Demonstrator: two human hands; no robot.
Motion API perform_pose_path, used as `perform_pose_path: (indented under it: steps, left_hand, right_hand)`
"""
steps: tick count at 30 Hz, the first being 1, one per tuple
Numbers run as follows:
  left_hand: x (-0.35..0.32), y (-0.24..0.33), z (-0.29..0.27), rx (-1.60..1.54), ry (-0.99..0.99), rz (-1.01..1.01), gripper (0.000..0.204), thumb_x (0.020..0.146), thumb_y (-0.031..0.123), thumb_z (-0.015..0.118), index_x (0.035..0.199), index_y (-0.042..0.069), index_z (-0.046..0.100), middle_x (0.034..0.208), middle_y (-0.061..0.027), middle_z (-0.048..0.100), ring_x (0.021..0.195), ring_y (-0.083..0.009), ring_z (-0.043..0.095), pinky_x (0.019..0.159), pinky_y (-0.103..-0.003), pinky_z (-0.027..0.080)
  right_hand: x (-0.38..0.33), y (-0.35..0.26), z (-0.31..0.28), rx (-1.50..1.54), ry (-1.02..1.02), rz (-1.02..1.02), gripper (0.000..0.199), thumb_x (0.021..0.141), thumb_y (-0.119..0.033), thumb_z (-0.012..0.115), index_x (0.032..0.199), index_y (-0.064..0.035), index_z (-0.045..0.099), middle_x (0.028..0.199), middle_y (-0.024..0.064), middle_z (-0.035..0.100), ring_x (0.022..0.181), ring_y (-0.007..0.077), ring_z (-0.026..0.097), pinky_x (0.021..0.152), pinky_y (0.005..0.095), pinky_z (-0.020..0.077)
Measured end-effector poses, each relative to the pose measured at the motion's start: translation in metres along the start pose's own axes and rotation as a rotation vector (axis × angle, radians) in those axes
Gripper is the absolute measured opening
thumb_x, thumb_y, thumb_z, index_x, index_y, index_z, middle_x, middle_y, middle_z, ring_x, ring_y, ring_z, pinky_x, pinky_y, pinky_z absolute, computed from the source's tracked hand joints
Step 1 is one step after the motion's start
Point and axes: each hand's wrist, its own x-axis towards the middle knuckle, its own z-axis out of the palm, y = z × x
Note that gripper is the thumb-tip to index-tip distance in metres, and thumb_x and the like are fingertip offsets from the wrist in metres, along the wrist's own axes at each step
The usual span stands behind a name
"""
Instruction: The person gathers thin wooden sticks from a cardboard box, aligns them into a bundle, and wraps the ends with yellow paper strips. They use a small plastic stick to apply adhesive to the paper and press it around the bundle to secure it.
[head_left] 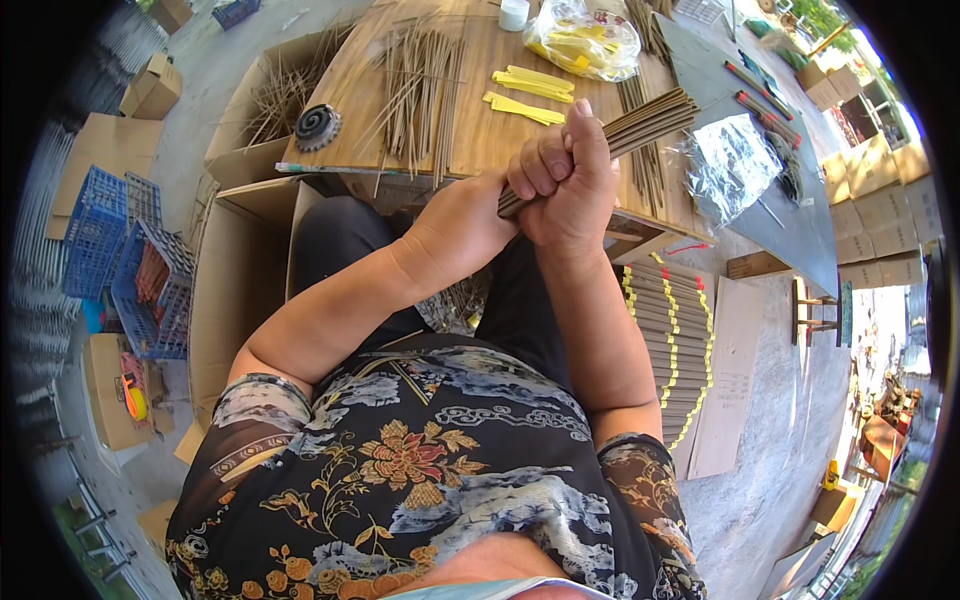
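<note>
A tight bundle of thin brown incense sticks (652, 120) slants up to the right over the near edge of the wooden table. My right hand (575, 190) is closed around it, thumb pointing up along it. My left hand (472, 215) grips beside it at the lower end; its fingertips are partly hidden by the right hand. On the table beyond lie loose incense sticks (425, 90) in a spread pile. Yellow paper strips (532, 82) sit in two small stacks, and a clear plastic bag (583, 45) holds more yellow strips.
A black coiled round object (318, 127) rests at the table's left corner. Open cardboard boxes (240, 250) and blue plastic crates (95, 235) stand at left. Right of my legs are yellow-banded stick bundles (668, 335); a grey table (740, 100) carries silver foil (733, 168).
</note>
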Motion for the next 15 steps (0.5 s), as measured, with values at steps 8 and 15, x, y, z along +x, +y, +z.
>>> perform_pose_path:
  steps: [8, 15]
  left_hand:
    - [-0.0012, -0.0008, -0.0016, -0.009, 0.003, -0.007, 0.022, 0.072, 0.012, 0.057, 0.089, 0.000, 0.054, 0.079, -0.0238, 0.057, 0.080, -0.0394, 0.054, 0.068, -0.042, 0.045]
    - [0.0002, -0.0021, -0.0014, -0.029, 0.005, -0.023, 0.022, 0.072, 0.014, 0.058, 0.088, 0.000, 0.053, 0.079, -0.0235, 0.058, 0.080, -0.0390, 0.055, 0.068, -0.042, 0.045]
  right_hand:
    - [0.0057, 0.0021, -0.0037, 0.002, -0.038, 0.043, 0.034, 0.087, -0.024, 0.046, 0.056, -0.0152, 0.034, 0.045, -0.0042, 0.028, 0.036, 0.0070, 0.025, 0.034, 0.0223, 0.0244]
    - [0.0106, 0.0050, -0.0099, 0.041, -0.086, 0.064, 0.035, 0.087, -0.023, 0.045, 0.055, -0.0149, 0.033, 0.045, -0.0043, 0.028, 0.036, 0.0067, 0.025, 0.033, 0.0219, 0.0252]
